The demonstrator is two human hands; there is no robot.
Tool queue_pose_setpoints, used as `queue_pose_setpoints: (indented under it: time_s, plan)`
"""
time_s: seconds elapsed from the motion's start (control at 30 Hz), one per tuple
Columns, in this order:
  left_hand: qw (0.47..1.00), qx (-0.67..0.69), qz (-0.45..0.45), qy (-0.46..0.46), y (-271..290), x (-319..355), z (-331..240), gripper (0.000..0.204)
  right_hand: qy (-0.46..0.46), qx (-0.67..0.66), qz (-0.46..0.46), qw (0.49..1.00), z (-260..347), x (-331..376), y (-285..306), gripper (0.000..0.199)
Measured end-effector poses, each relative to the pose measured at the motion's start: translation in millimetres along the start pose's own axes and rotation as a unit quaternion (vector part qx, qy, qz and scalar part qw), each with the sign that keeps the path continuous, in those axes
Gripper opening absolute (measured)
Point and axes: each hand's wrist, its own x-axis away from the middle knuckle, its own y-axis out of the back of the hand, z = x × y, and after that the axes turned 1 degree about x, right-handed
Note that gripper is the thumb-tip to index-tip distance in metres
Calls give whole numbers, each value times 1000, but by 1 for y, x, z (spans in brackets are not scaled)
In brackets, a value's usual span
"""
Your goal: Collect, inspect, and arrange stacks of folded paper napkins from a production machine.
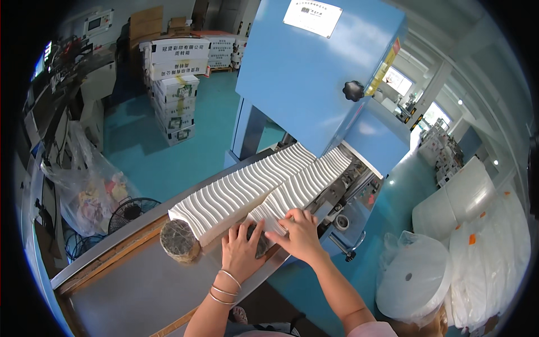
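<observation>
Two long rows of white wavy-edged paper pieces stand packed side by side on a metal table, running up to a blue machine. My left hand is at the near end of the right row, its fingers bent over a dark round block that is partly hidden. My right hand grips the last pieces of the right row, fingers over the far side and thumb at the front. Against the near end of the left row sits a round, tape-wrapped block, untouched.
The blue machine with a black knob rises over the rows' far end. The metal table has a wooden strip along its edge. A fan and plastic bag are left, stacked boxes behind, wrapped rolls right.
</observation>
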Motion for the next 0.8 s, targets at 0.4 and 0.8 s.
queue_pose_setpoints:
  time_s: [0.4,0.8]
  plan:
    - [1000,-13,2,-7,2,-1,-2,79,-13,40,-15,999,9,7,-11,21]
    - [792,609,-24,12,16,-11,0,115,-82,-559,-91,820,12,25,69,23]
